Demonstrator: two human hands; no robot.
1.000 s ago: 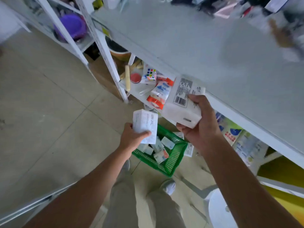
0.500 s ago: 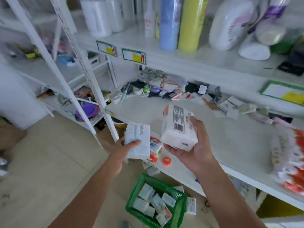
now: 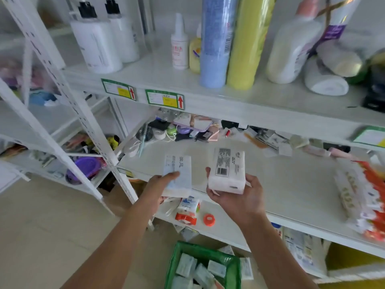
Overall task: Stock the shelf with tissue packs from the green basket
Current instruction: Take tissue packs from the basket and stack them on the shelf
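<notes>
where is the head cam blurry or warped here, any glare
Head view: the wide lens tilts the shelf upright at left; blur smears the right edge, where the red-and-white packs lose detail; the centre is sharper, the barcode pack in the right hand and blue-tinted pack in the left hand showing print; light soft, no hard glare.

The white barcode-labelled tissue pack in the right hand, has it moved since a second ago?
Yes. The white barcode-labelled tissue pack rose and went inward, from the front edge of the white shelf board to above it.
</notes>
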